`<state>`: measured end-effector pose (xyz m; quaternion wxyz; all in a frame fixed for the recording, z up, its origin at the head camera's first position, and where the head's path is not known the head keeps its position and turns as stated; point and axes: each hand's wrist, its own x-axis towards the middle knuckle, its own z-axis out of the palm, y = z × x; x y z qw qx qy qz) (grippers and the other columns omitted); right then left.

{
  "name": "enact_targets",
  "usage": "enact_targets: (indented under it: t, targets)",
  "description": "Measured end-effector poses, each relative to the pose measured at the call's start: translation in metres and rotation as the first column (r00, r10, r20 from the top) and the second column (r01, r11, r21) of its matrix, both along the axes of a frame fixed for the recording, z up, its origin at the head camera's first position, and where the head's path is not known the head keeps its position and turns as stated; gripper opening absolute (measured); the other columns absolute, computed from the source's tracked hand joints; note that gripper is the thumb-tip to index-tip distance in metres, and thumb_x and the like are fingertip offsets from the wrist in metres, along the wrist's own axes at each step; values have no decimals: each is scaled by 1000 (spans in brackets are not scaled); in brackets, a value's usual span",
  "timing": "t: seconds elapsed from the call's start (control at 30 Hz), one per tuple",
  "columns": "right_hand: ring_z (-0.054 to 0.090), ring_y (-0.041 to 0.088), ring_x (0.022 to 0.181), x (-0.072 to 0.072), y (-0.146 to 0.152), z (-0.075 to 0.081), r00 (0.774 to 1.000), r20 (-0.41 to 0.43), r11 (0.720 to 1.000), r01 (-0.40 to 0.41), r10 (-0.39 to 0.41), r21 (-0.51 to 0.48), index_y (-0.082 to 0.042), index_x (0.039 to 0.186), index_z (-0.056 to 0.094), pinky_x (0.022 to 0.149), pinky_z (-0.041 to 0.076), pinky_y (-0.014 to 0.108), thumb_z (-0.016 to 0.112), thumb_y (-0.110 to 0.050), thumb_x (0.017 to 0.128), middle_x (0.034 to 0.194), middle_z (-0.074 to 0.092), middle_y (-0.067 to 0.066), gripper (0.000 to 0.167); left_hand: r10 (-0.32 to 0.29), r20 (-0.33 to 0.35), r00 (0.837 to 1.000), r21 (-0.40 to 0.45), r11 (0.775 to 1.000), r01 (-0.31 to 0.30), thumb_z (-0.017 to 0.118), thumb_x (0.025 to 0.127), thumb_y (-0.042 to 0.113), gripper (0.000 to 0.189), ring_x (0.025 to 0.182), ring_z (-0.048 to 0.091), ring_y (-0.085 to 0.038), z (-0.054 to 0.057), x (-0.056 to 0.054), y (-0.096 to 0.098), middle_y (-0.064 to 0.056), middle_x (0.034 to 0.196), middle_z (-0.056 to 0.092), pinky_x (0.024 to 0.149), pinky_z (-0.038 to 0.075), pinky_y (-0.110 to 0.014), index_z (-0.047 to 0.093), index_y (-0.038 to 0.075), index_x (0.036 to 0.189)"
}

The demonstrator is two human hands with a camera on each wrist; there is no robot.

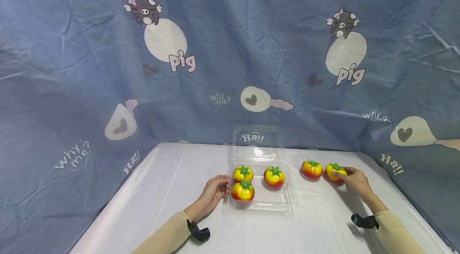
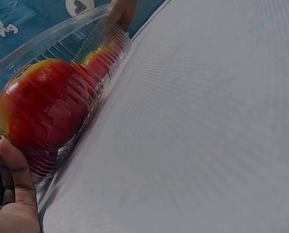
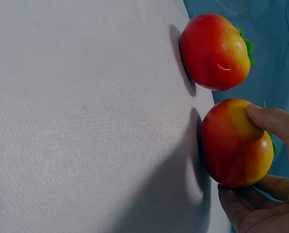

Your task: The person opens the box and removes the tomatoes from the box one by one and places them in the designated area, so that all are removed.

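My right hand (image 1: 356, 182) pinches a red-and-yellow toy tomato (image 1: 333, 173) at the right of the table. In the right wrist view the thumb lies on the upper part of that tomato (image 3: 236, 145), the fingers below. A second tomato (image 1: 311, 169) sits just left of it. My left hand (image 1: 214, 192) is beside the left wall of a clear plastic clamshell box (image 1: 267, 202), its fingertips at the wall in the left wrist view. Inside the box are two tomatoes at the left, one front (image 1: 242, 192) and one behind (image 1: 243, 174), plus another (image 1: 274, 177) at the right.
The box's clear lid (image 1: 256, 142) stands raised at the back. A white cloth (image 1: 172, 182) covers the table. Behind it hangs a blue printed curtain (image 1: 223, 46). Dark bands with cameras sit on both wrists.
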<state>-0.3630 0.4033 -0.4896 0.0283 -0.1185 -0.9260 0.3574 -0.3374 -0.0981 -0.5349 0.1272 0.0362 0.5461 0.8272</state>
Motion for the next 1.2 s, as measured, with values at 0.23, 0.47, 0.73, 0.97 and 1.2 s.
enact_targets:
  t: [0.23,0.47,0.73,0.97,1.2]
  targets:
    - [39,51,125,-2,-1,-3,1000,2,1000,8,-8,-6,15,137,36,105,32,61,62,-57,85,139,38,37,92,0,4,1000,-4,1000,0,54,93,14,8,66,51,-11,0,0,0,0,77,55,62,45,-24,54,7,96]
    - [39,52,125,-2,1,-6,999,-27,999,-19,20,36,15,136,38,104,32,61,60,-56,87,139,39,37,89,8,0,1000,-6,1000,-8,54,93,14,8,66,50,-11,0,1,0,0,77,56,61,44,-24,54,6,97]
    - [40,53,125,0,-1,-6,999,-40,999,-15,16,41,15,136,38,104,33,61,60,-54,88,137,40,38,87,2,-1,1000,2,1000,-2,53,93,14,8,66,50,-11,0,1,0,0,77,56,61,45,-24,54,6,96]
    - [37,52,127,1,-1,-7,1000,-21,1000,-20,20,4,16,138,34,106,32,60,56,-57,89,140,36,39,90,2,7,1000,8,1000,-2,53,93,13,6,65,50,-12,0,0,1,-1,76,56,61,44,-24,54,7,96]
    - [36,53,128,1,-2,-7,1000,-5,1000,-7,7,-1,16,139,33,107,31,60,56,-56,89,141,35,39,90,0,1,1000,7,1000,0,52,94,13,7,65,50,-11,1,1,1,-1,77,55,60,44,-24,54,6,96]
